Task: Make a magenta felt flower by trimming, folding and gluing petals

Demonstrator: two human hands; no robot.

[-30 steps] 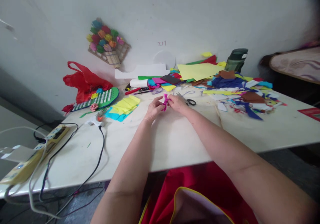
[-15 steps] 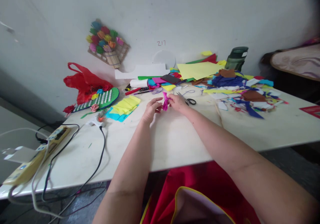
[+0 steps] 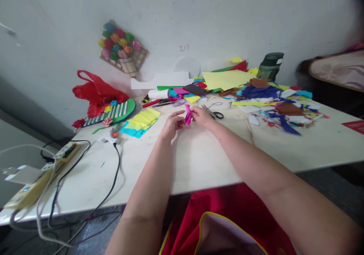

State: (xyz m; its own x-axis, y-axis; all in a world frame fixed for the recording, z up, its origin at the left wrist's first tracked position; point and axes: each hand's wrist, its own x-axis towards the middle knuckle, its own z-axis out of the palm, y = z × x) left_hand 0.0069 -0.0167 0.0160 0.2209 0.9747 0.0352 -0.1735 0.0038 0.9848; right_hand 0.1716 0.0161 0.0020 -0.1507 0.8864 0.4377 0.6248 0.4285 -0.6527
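A small pleated piece of magenta crepe paper [image 3: 187, 115], narrow at its middle and flared at its ends, is held above the white table [image 3: 199, 156]. My right hand [image 3: 201, 116] pinches it from the right side. On its left, my left hand [image 3: 173, 124] has its forefinger stretched toward the paper and the other fingers curled; whether it touches the paper is hard to see. Just beyond my right hand lie black-handled scissors [image 3: 216, 114]. Yellow crepe paper sheets [image 3: 144, 118] rest on blue ones [image 3: 133, 131], to the left of my left hand.
A glue gun [image 3: 110, 134] with its cord and a power strip [image 3: 42, 175] occupy the left side. Behind them are a decorated green board [image 3: 125, 111] and a red plastic bag [image 3: 92, 92]. Paper scraps [image 3: 287, 109] and a green bottle [image 3: 270, 65] stand at the right.
My left hand's fingers have shifted slightly beside the magenta paper. My right hand keeps its pinch, and the rest looks the same.
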